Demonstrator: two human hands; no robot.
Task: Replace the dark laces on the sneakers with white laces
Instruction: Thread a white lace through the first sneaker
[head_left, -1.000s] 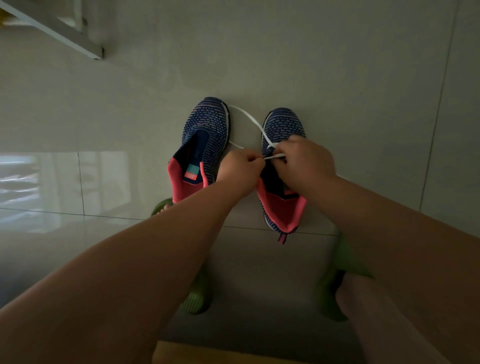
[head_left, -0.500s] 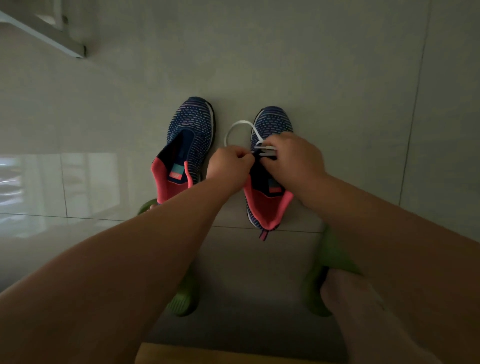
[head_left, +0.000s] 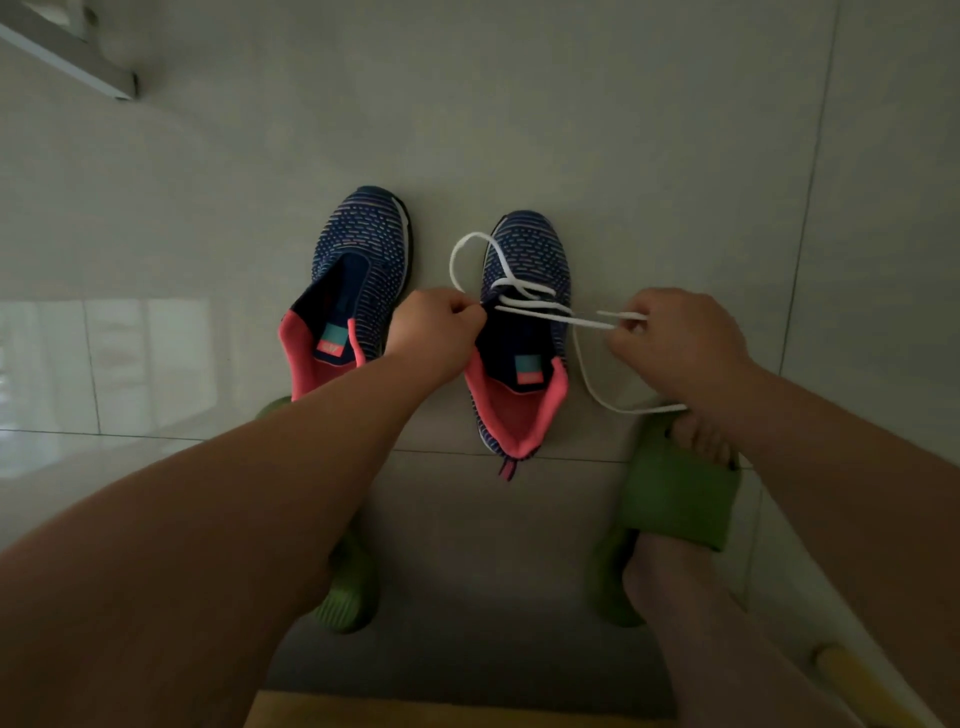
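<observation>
The white lace (head_left: 524, 306) is being threaded through the right sneaker (head_left: 524, 332); a few rows already cross its front, so this looks like the middle of lacing that shoe. The left sneaker (head_left: 353, 291) shows no lace at all. The left hand (head_left: 434, 332) is curled at the shoe's left edge, apparently pinching the lace or the eyelet side there; which, I cannot tell. The right hand (head_left: 675, 348) pinches the lace's free end, drawn out to the right. Next, I judge, that end must be pulled snug and fed into the following eyelet, while the loose loop beside the toe is taken up. Both sneakers stand side by side on the floor (head_left: 623, 130), just apart, long axes running away from the person, toes pointing away, heels toward the slippers (head_left: 675, 493).
</observation>
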